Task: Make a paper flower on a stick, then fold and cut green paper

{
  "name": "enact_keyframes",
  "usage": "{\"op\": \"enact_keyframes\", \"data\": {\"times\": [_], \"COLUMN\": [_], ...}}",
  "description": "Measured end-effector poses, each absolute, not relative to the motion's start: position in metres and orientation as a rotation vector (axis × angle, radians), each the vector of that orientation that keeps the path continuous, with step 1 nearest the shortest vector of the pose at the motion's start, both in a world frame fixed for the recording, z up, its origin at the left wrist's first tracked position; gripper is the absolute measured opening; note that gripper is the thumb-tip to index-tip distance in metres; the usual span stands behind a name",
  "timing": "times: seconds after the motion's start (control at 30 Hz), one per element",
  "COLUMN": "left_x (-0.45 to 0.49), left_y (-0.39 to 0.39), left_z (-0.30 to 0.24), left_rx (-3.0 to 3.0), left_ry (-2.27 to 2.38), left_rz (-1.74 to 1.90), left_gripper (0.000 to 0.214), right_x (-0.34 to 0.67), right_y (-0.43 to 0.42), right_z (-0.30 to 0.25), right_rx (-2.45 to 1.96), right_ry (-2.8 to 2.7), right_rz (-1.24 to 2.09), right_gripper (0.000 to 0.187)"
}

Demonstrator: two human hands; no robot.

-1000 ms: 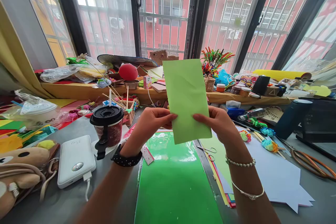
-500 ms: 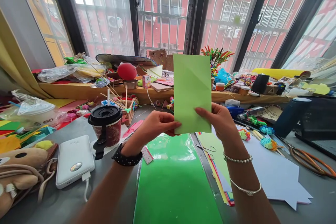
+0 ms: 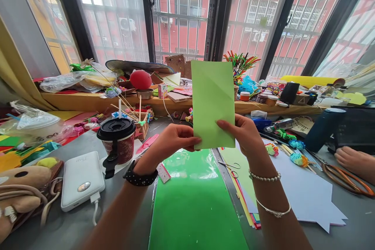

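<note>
A light green sheet of paper [image 3: 213, 97], creased with a faint diagonal line, is held upright in front of me. My left hand [image 3: 178, 137] pinches its lower left corner between thumb and fingers. With the thumb on the front and the fingers behind, my right hand [image 3: 243, 134] grips the lower right edge. Below the paper lies a glossy green mat [image 3: 196, 203]. A small pink-edged ruler [image 3: 163, 173] rests at the mat's left side, near my left wrist. Scissors [image 3: 231, 166] lie beside the mat's right edge, on stacked coloured paper.
A lidded cup [image 3: 118, 144] and a white power bank [image 3: 83, 181] stand on the left. White paper sheets [image 3: 310, 195] and crumpled paper flowers [image 3: 299, 160] lie right. At the far right another person's hand [image 3: 356, 162] is near an orange-handled tool [image 3: 348, 179]. Craft supplies crowd the windowsill [image 3: 172, 106].
Another person's hand has come into view at the right edge. My hands and the green paper hold nearly the same pose; the view has shifted slightly.
</note>
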State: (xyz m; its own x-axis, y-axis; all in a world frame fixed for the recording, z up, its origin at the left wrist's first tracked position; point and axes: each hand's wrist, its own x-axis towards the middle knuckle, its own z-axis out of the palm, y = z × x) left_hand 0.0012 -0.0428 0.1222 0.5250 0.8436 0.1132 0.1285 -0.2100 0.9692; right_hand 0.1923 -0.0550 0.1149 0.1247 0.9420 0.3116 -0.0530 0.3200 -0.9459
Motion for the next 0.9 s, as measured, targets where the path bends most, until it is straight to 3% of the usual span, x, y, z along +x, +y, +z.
{"op": "enact_keyframes", "data": {"times": [0.57, 0.9], "left_x": [-0.009, -0.011], "left_y": [-0.035, -0.036], "left_z": [0.12, 0.126], "left_rx": [1.739, 1.467], "left_ry": [0.853, 0.846], "left_rz": [0.749, 1.369], "left_gripper": [0.012, 0.021], "right_x": [0.202, 0.199], "right_y": [-0.052, -0.053], "right_z": [0.116, 0.114], "right_rx": [-0.937, -0.985], "right_ry": [-1.195, -1.468], "right_rz": [0.888, 1.102], "right_gripper": [0.019, 0.017]}}
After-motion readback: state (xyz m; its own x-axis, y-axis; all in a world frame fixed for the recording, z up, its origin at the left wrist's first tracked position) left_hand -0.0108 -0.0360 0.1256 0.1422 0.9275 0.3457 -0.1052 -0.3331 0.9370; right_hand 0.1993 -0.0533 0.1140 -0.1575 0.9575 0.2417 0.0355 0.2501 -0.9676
